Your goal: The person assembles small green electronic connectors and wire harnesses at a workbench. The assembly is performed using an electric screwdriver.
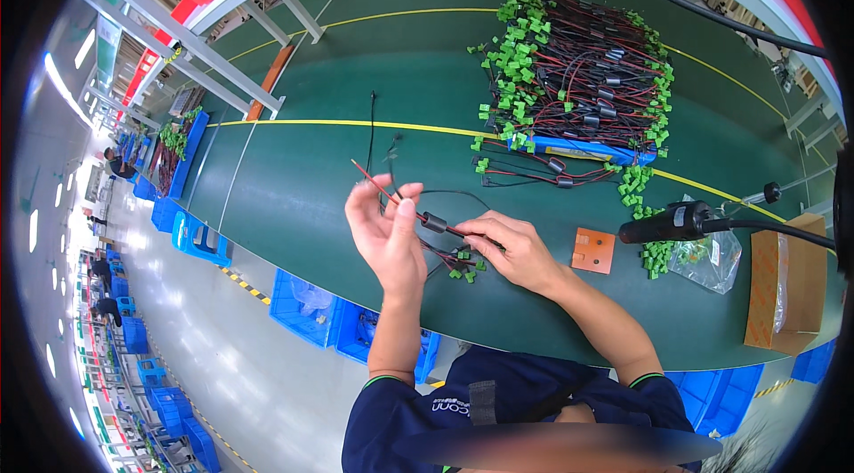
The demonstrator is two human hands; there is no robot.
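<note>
Between my two hands runs a red-and-black wire cable with a black cylindrical core [434, 222] on it. My left hand [384, 237] is closed around the cable's left part, and a red wire end sticks up past the fingers. Close to the core's other side, my right hand [509, 246] pinches the cable between thumb and fingers. Below the core, several green connectors [464, 270] with dark leads lie on the green tabletop [302, 170]. Thin black cables [372, 130] lie beyond my left hand.
A tall heap of similar cables [587, 72] with green connectors fills a blue tray [596, 151] at the back right. To the right are an orange plate [593, 250], a suspended black cylindrical tool [663, 224], a clear plastic bag [712, 264] and a cardboard box [763, 291].
</note>
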